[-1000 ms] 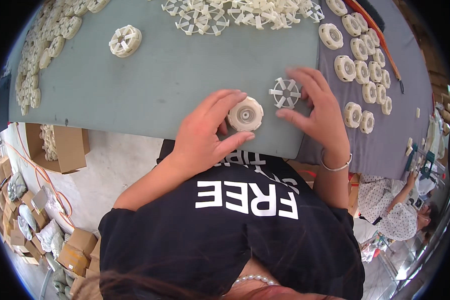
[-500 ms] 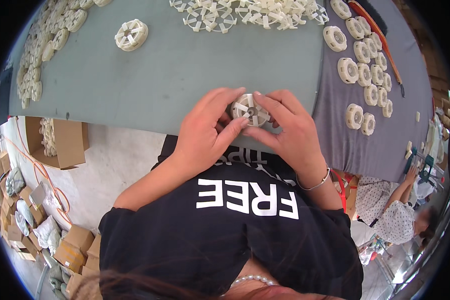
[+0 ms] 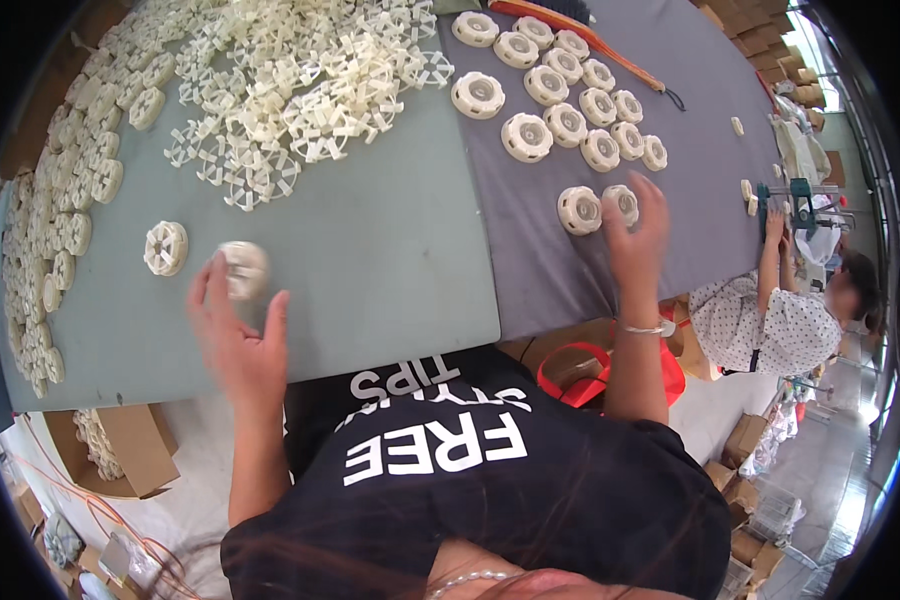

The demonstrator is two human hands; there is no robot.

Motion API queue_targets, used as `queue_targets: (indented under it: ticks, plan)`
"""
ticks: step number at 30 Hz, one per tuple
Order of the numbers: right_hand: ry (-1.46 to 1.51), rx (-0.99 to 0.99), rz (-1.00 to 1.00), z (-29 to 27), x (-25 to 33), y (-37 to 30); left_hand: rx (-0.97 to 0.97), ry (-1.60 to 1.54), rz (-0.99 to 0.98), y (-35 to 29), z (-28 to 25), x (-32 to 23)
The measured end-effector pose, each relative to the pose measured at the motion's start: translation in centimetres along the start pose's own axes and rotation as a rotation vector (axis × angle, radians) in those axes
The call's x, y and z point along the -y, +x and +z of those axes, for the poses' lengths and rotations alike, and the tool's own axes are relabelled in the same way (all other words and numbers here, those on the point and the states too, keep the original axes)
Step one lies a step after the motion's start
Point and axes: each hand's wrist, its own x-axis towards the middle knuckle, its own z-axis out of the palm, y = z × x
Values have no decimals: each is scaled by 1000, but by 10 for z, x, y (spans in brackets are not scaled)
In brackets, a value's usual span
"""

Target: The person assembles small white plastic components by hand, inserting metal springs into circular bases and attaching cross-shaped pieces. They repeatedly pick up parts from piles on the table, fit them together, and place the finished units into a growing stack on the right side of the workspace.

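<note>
Our half-open right hand (image 3: 637,250) partly hides a cream disc (image 3: 626,204); our spread left hand (image 3: 242,345) overlaps a blurred disc (image 3: 249,268) (we can't tell either grip), spoked rings (image 3: 310,100) heaped beyond.

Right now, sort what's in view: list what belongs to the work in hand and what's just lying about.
In the work, it seems:
blurred round piece at the left hand
round piece at the right hand
heap of spoked rings
round pieces on grey cloth
round pieces massed at far left

Just lying about, apparently:
orange-handled brush
red bag
</note>
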Motion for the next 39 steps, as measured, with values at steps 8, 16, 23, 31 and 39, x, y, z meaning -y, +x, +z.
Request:
queue_targets:
  ticks: [8,16,23,31,39]
  plan:
    - [219,333,-48,33,68,-36,340,-100,370,-9,45,-68]
    - [446,477,-383,52,184,23,297,-107,331,-3,47,-50]
    - [342,442,-669,114,234,96,247,-131,266,-13,32,-34]
    - [365,421,-442,103,211,80,308,-270,188,-18,23,-19]
    - [176,568,-699,99,209,85,295,-237,252,-16,21,-17]
